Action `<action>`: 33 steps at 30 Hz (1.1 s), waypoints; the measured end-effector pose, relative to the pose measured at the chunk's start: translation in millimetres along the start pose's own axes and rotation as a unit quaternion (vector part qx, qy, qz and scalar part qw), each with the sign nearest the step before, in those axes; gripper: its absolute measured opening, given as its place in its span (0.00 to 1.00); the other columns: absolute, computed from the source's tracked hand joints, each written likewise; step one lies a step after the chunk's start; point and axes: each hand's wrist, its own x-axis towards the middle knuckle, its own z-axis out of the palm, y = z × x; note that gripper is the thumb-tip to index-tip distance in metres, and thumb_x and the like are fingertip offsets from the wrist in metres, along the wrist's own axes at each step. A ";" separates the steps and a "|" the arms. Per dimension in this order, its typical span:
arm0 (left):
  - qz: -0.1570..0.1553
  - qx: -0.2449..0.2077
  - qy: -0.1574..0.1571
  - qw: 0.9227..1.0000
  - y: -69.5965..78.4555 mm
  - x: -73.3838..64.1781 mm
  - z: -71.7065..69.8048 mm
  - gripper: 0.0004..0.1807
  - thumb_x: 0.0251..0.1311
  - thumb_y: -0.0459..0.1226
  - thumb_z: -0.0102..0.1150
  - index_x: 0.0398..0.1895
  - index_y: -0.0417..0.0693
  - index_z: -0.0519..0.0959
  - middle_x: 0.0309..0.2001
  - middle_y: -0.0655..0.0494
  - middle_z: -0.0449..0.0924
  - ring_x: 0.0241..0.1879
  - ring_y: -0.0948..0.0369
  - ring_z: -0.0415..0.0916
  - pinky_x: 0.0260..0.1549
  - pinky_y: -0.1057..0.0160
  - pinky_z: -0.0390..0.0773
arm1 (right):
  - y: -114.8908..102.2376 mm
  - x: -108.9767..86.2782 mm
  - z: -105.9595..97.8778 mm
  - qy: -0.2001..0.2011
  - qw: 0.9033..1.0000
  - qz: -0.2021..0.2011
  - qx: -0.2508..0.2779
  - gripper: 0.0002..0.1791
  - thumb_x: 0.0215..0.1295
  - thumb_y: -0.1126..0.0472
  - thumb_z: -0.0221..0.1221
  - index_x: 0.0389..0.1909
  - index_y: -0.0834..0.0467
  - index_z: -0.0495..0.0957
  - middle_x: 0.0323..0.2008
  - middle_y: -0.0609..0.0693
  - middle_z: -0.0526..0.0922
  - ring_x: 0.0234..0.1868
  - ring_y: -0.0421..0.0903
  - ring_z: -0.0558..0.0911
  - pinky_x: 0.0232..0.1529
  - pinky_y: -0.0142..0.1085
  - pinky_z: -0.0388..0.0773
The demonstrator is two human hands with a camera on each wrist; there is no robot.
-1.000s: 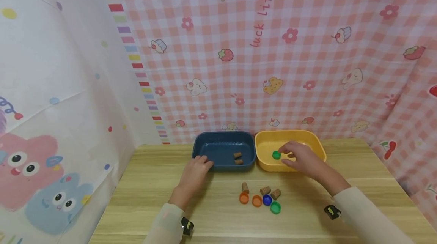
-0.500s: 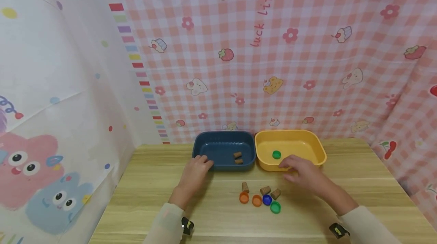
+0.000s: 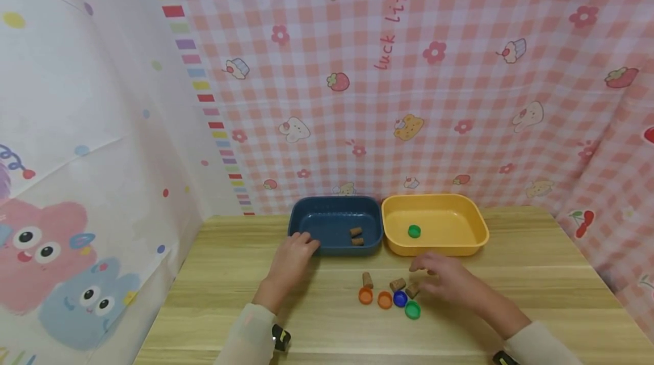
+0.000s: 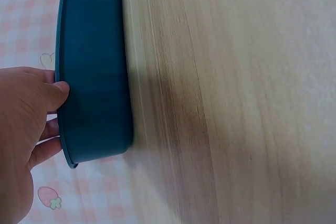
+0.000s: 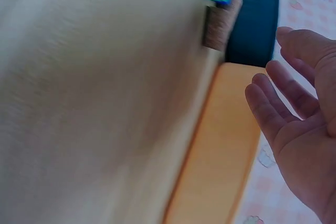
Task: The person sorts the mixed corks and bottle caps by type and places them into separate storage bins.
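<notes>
My left hand [image 3: 293, 257] pinches the front left rim of a dark blue plastic bin [image 4: 94, 66], thumb outside and fingers over the inner side. Two corks [image 3: 356, 236] lie inside that bin. Beside it stands a yellow bin [image 3: 462, 249] with one green bottle cap [image 3: 414, 231] in it. Over the table, my right hand [image 3: 452, 280] holds nothing, its fingers loosely bent near a cork [image 3: 412, 290]. More corks [image 3: 367, 280] lie in front of the bins, with two orange caps [image 3: 365, 296], a blue cap [image 3: 400, 298] and another green cap [image 3: 413, 310].
Both bins stand side by side at the back of the wooden table [image 3: 327, 336]. A pink checked cloth [image 3: 357, 98] hangs behind them, and a white printed cloth [image 3: 128, 126] hangs on the left.
My right hand has come away from the green cap in the yellow bin, drawn back over the front rim and lowered toward the corks. My left hand has stayed on the blue bin.
</notes>
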 end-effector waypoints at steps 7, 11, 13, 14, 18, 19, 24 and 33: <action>-0.002 -0.003 0.000 1.000 0.8 0.2 0.1 0.12 0.59 0.25 0.67 0.43 0.47 0.89 0.36 0.53 0.82 0.34 0.54 0.78 0.37 0.57 0.82 | 7.7 -4.1 18.7 -0.024 1.000 -0.003 0.020 0.12 0.60 0.63 0.72 0.42 0.50 0.82 0.41 0.40 0.83 0.41 0.35 0.79 0.45 0.35 0.82; -0.002 -0.004 0.002 1.000 1.1 0.2 -0.2 0.13 0.58 0.24 0.68 0.43 0.46 0.89 0.36 0.52 0.82 0.34 0.54 0.77 0.37 0.57 0.81 | 9.9 -5.2 23.9 -0.022 0.999 -0.010 0.026 0.12 0.60 0.63 0.72 0.41 0.50 0.82 0.40 0.38 0.82 0.40 0.32 0.77 0.43 0.33 0.81; -0.002 -0.005 0.005 1.000 1.3 0.2 -0.6 0.13 0.57 0.24 0.68 0.42 0.46 0.89 0.36 0.52 0.82 0.33 0.54 0.77 0.36 0.56 0.82 | 10.5 -5.2 25.4 -0.019 0.999 -0.016 0.026 0.11 0.60 0.63 0.72 0.41 0.50 0.83 0.40 0.39 0.82 0.40 0.32 0.77 0.43 0.33 0.81; -0.002 -0.005 0.007 1.000 1.4 0.1 -0.8 0.13 0.57 0.24 0.68 0.42 0.46 0.89 0.36 0.52 0.82 0.33 0.53 0.77 0.36 0.56 0.82 | 10.6 -5.2 25.8 -0.019 0.999 -0.018 0.026 0.11 0.60 0.64 0.72 0.40 0.50 0.83 0.40 0.39 0.82 0.40 0.33 0.77 0.42 0.33 0.81; 0.002 -0.003 0.011 1.000 1.6 0.2 -0.8 0.13 0.56 0.24 0.69 0.42 0.46 0.88 0.35 0.52 0.82 0.33 0.53 0.77 0.36 0.56 0.82 | 10.8 -4.8 26.6 -0.027 0.999 -0.013 0.031 0.10 0.60 0.65 0.71 0.40 0.50 0.84 0.40 0.39 0.82 0.40 0.33 0.77 0.42 0.32 0.81; 0.002 -0.004 0.013 1.000 1.6 0.0 -0.7 0.13 0.56 0.23 0.69 0.41 0.46 0.88 0.35 0.52 0.82 0.33 0.53 0.77 0.36 0.56 0.82 | 10.9 -4.5 26.9 -0.031 0.999 -0.010 0.031 0.10 0.60 0.65 0.71 0.41 0.50 0.83 0.40 0.39 0.82 0.40 0.33 0.77 0.42 0.32 0.81; 0.001 -0.012 0.014 1.000 1.2 -0.1 -0.7 0.13 0.57 0.23 0.68 0.42 0.45 0.88 0.36 0.51 0.82 0.34 0.53 0.77 0.36 0.55 0.82 | 11.5 -3.2 29.4 -0.038 0.999 -0.001 0.020 0.10 0.61 0.65 0.71 0.42 0.52 0.83 0.40 0.40 0.81 0.40 0.34 0.77 0.43 0.33 0.81; 0.000 -0.009 0.008 1.000 0.8 -0.8 0.2 0.12 0.59 0.24 0.67 0.43 0.45 0.88 0.36 0.51 0.82 0.34 0.53 0.78 0.36 0.56 0.82 | 9.4 -0.2 31.7 -0.049 0.999 0.017 0.009 0.09 0.61 0.64 0.71 0.40 0.52 0.83 0.39 0.40 0.81 0.39 0.32 0.75 0.41 0.32 0.81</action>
